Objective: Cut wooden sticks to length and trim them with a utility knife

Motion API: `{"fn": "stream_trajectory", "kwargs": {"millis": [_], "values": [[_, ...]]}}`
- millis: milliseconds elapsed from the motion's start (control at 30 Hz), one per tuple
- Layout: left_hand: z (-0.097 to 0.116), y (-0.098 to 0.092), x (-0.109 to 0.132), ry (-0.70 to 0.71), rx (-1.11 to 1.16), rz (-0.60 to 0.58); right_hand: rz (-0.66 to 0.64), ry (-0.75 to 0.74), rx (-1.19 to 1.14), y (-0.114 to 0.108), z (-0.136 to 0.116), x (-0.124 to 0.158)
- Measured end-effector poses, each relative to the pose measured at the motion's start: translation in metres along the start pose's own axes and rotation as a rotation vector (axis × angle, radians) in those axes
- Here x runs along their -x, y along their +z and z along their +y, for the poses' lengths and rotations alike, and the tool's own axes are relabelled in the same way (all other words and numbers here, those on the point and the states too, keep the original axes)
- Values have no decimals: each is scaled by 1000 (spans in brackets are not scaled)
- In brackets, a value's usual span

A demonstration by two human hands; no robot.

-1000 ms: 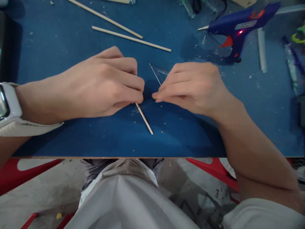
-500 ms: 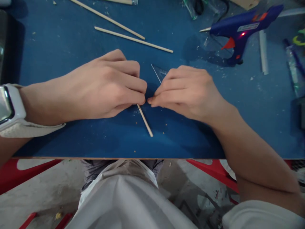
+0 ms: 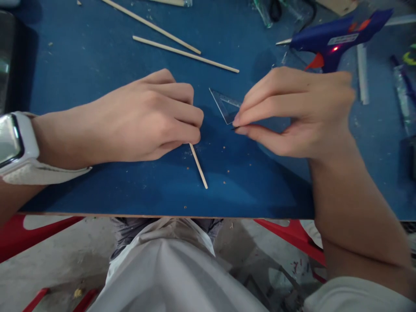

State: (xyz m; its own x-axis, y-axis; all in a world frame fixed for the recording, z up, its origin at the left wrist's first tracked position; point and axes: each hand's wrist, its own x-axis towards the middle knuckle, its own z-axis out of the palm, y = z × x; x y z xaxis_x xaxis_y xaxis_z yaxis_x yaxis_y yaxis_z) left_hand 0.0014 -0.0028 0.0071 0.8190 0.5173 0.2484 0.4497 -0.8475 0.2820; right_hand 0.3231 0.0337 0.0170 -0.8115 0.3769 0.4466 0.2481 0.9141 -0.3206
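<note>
My left hand (image 3: pixel 162 119) is closed round a thin wooden stick (image 3: pixel 199 167); the stick's lower end juts out below the fingers, and the rest is hidden under the hand. To the right, my right hand (image 3: pixel 299 108) is raised a little, with thumb and fingers pinched together. A small thin dark tip shows at that pinch, too little of it to name. Beside those fingertips lies a clear plastic set square (image 3: pixel 218 100), its right part covered by the hand. Two more wooden sticks (image 3: pixel 185 53) (image 3: pixel 152 27) rest beyond my left hand.
A blue glue gun (image 3: pixel 325 41) with a lit red light is on the blue table (image 3: pixel 97 190) at the upper right. A translucent glue stick (image 3: pixel 362 76) lies below it. A dark object (image 3: pixel 16 60) stands at the left edge. Small crumbs dot the tabletop.
My right hand has moved right and up, away from my left hand, uncovering more of the set square. My left hand still holds the stick in nearly the same place.
</note>
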Motion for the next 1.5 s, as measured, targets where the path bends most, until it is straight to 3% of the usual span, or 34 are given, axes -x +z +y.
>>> {"fn": "stream_trajectory", "kwargs": {"millis": [100, 200, 333, 667, 867, 967, 1500], "values": [[-1, -2, 1, 78, -71, -125, 7, -11, 22, 7, -4, 0], [-1, -3, 0, 77, -87, -133, -59, 27, 18, 19, -10, 1], [-1, -2, 0, 74, -61, -140, -52, 86, 22, 27, -12, 3], [-2, 3, 3, 5, 3, -86, 36, 90, 73, 27, -12, 3], [-4, 8, 5, 131, -69, 19, 27, 35, 134, 28, -13, 2], [-4, 11, 6, 131, -60, 48, 26, -10, 121, 29, -15, 2], [-5, 17, 11, 100, 49, 50, 8, 10, 180, 36, -24, 1]]}}
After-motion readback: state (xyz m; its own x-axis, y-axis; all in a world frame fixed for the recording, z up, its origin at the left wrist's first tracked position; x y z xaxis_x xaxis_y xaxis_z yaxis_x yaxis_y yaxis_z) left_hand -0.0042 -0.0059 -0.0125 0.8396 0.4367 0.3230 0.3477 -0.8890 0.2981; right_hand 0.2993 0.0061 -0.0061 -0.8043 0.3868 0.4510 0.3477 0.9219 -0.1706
